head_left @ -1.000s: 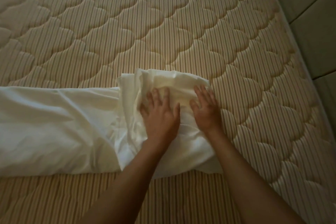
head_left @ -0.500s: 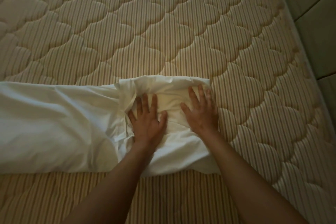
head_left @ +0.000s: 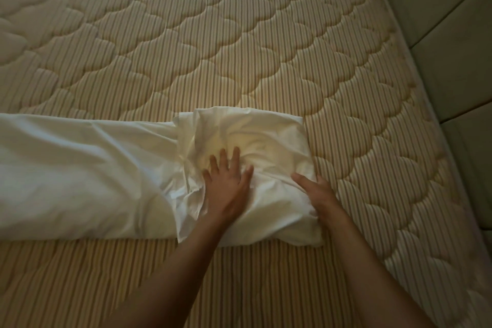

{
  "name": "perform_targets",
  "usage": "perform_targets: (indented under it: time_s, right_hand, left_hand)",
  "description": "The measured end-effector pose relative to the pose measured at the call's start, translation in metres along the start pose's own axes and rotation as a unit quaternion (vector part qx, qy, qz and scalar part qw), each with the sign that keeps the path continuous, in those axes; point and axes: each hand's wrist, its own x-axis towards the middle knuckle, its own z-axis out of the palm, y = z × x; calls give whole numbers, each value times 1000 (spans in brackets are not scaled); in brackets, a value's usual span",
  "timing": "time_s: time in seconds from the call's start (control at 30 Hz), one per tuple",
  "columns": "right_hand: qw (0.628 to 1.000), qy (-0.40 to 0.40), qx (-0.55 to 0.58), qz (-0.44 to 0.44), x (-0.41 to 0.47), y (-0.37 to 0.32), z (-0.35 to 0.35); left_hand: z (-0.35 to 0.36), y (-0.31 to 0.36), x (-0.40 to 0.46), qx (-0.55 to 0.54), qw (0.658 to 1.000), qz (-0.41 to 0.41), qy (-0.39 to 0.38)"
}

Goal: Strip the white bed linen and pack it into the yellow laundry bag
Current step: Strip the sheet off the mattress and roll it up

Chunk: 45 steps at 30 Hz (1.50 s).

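The white bed linen [head_left: 87,173], a long soft band with a crumpled folded end, lies across the striped, quilted mattress [head_left: 239,48]. Left hand [head_left: 226,184] presses flat on the fold with fingers spread; right hand [head_left: 318,189] grips its right edge

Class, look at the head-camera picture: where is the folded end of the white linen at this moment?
The folded end of the white linen lies centre-frame on the striped mattress, under the left hand, with the right hand at its right edge.
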Motion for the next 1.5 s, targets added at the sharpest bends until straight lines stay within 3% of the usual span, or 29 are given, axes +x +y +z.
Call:
perform_targets:
  time_s: [0.13, 0.27, 0.5, 0.8, 0.93, 1.1, 1.27, 1.4, 1.43, 1.5]
  right_hand:
    - [988, -48, 141, -38, -27, -16, 0]
    - [975, -97, 175, -100, -63, -41, 12]
    - [960, -147, 164, -171, -113, -75, 57]
    - [960, -120, 70, -243, -152, -97, 146]
    - [951, -147, 60, -265, -154, -97, 193]
    - [965, -185, 107, -154, -147, -82, 256]
    - [959, -213, 164, -86, -153, -78, 290]
    - [921, -150, 344, -104, -151, -88, 265]
    - [928, -105, 331, -135, -146, -88, 259]
    - [958, -6, 196, -207, -131, -87, 250]
  left_hand:
    - [-9, 19, -18, -171, 985, 9, 6]
    - [-23, 17, -28, -271, 962, 10, 11]
    - [-78, 21, -57, -547, 836, -50, 3]
    - [-127, -30, -70, -618, 779, -107, -19]
    - [-151, -60, -72, -648, 753, -112, -10]
    - [-174, -118, -71, -586, 794, -146, 65]
    - [-180, -154, -69, -377, 907, -132, 132]
    - [-166, -137, -77, -208, 963, -98, 138]
    - [-160, -138, -78, -175, 967, -108, 153]
    - [-151, -151, -78, -151, 964, -127, 176]
